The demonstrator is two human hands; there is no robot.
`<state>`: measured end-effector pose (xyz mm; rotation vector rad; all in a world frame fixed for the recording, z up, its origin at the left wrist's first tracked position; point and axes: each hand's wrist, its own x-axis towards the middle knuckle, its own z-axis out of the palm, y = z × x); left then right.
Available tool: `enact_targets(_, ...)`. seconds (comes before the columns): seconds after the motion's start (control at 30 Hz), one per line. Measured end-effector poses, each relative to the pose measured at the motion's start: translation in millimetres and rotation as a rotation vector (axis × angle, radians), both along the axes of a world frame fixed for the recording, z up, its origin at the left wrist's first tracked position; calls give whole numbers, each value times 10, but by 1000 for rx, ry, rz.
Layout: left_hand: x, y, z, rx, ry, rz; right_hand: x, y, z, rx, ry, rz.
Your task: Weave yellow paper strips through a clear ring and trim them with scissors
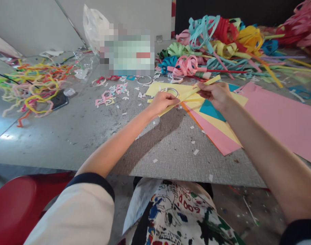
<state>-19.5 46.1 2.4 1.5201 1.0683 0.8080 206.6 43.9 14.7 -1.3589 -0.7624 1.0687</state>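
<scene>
Yellow paper strip point(188, 95) pinched tight, left hand point(162, 103) closed on the lower end, right hand point(213, 95) gripping near the upper, pulled straight above stacked pink and yellow card sheets point(216, 132) on the bench point(155, 143), small paper ring point(169, 91) just beside, two-handed grip seemingly keeping it taut

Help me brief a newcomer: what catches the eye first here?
A heap of curled paper strips, blue, red, yellow and pink, fills the far right of the table. Bright pipe cleaners sprawl at left. At centre, the left hand and right hand hold a yellow paper strip over stacked coloured sheets.
</scene>
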Motion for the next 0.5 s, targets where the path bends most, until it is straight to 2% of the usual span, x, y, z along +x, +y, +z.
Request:
enact_targets(0.3, 51, -23, 170, -38, 37, -18, -45, -46, -13, -5, -9, 82)
enact_targets(0.5, 218, 29, 140, 6, -12, -3, -149, -90, 25, -14, -39, 174)
